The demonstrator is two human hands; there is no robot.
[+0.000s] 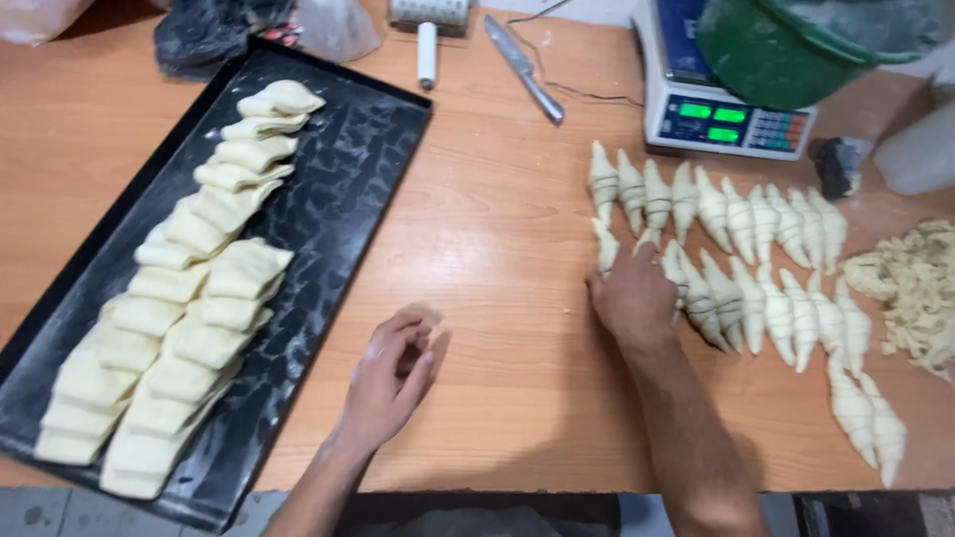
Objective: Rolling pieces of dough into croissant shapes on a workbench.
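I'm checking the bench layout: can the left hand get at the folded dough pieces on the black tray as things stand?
Probably yes. The left hand is empty above bare table, just beside the black tray's near edge. Nothing lies between it and the folded dough pieces, which sit uncovered in rows.

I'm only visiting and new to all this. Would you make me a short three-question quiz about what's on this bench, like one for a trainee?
1. True or false: the right hand rests on the rolled dough crescents on the wooden table.
2. Which lies on the black tray? A) folded dough pieces B) a knife C) the scale
3. Fill in: the left hand holds ____.

Key:
1. True: it touches the left end of the rows.
2. A: the folded dough pieces fill the tray's left side; the knife and scale are on the table.
3. Nothing: it is over bare table, fingers loosely curled.
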